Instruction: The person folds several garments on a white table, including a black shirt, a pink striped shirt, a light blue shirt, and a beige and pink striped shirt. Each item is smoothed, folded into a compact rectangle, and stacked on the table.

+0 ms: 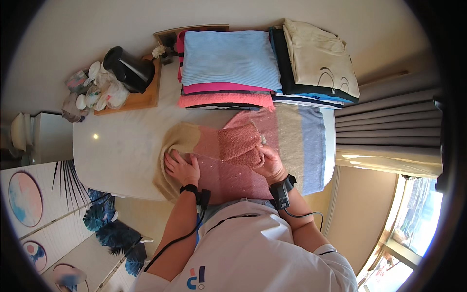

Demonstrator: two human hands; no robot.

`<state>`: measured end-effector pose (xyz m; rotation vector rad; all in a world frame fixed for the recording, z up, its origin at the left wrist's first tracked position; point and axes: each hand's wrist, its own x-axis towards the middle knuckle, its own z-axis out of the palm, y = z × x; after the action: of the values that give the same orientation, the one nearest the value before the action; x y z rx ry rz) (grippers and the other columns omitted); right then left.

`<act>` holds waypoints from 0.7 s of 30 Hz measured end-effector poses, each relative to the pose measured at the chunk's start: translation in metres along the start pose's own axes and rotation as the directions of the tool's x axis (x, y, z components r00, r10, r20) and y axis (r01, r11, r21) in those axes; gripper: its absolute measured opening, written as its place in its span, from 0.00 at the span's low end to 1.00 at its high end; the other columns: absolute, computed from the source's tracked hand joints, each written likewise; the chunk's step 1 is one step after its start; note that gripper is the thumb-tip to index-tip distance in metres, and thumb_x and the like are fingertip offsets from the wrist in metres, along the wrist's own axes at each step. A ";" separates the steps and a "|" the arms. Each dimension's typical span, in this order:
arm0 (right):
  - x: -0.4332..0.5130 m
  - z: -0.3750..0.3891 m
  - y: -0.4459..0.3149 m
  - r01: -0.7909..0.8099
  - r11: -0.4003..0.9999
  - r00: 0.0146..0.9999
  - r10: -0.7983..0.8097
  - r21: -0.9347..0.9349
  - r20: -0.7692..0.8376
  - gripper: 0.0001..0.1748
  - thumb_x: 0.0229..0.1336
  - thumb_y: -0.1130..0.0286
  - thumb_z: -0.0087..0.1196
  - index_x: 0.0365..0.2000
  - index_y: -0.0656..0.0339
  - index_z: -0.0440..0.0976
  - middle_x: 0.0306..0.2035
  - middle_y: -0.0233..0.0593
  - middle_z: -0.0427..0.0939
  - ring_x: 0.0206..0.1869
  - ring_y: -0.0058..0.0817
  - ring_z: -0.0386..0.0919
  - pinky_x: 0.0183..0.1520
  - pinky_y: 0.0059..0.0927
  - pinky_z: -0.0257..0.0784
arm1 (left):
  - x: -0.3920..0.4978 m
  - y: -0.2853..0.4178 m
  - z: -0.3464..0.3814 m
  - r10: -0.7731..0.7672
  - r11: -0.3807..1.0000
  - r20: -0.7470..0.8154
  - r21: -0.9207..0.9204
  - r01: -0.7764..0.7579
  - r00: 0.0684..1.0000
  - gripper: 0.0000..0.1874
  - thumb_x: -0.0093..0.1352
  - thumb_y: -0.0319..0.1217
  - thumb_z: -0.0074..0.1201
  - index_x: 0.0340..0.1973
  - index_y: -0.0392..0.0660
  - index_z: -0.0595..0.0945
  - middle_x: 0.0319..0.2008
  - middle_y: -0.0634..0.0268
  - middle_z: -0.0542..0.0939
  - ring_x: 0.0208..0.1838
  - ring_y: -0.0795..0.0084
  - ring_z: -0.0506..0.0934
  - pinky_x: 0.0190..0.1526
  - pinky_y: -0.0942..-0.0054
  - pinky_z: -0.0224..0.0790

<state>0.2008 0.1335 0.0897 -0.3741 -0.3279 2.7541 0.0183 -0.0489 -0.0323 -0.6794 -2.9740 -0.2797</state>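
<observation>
A knitted garment with pink, tan and blue-grey bands (248, 182) lies across the near part of the table. My left hand (182, 167) rests on its tan left end, fingers spread, partly under a curled fold. My right hand (270, 163) pinches a rust-pink knitted part, perhaps a sleeve (239, 142), between thumb and fingers, raised a little above the rest. The blue-grey band (313, 149) lies flat beyond my right hand, towards the table's right edge.
At the back stand a stack of folded clothes, light blue on top (230, 58), and another, cream on top (317, 58). A black kettle (127, 69) and plastic bags (109, 91) sit on a wooden tray (146, 100) at the back left. Grey curtains (386, 124) hang at right.
</observation>
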 end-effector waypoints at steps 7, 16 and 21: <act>0.007 0.019 0.000 -0.067 0.995 0.997 0.069 -0.068 0.021 0.19 0.60 0.68 0.52 0.50 0.65 0.71 0.46 0.37 0.78 0.49 0.28 0.76 0.52 0.32 0.70 | 0.000 -0.001 0.002 0.009 1.000 -0.013 0.012 -0.009 1.000 0.35 0.63 0.52 0.48 0.61 0.45 0.64 0.67 0.47 0.57 0.69 0.47 0.54 0.63 0.42 0.45; 0.105 0.058 0.048 -0.332 0.808 0.943 0.287 -0.488 -0.166 0.13 0.62 0.65 0.52 0.41 0.65 0.74 0.33 0.32 0.78 0.36 0.21 0.76 0.40 0.23 0.71 | 0.001 0.002 -0.007 0.004 1.000 0.045 -0.005 -0.004 0.999 0.36 0.62 0.51 0.50 0.61 0.45 0.63 0.66 0.46 0.57 0.68 0.46 0.55 0.64 0.43 0.44; 0.185 0.090 0.059 -0.097 0.887 0.993 0.054 -0.452 -0.108 0.21 0.63 0.63 0.52 0.52 0.65 0.68 0.47 0.37 0.74 0.50 0.25 0.73 0.55 0.26 0.68 | 0.002 0.003 -0.007 -0.004 1.000 -0.002 -0.026 0.004 1.000 0.37 0.61 0.51 0.51 0.61 0.45 0.63 0.65 0.47 0.59 0.67 0.46 0.56 0.63 0.42 0.46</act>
<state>-0.0112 0.1301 0.1184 -0.6418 -0.9641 2.6988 0.0179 -0.0472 -0.0244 -0.6757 -2.9752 -0.3197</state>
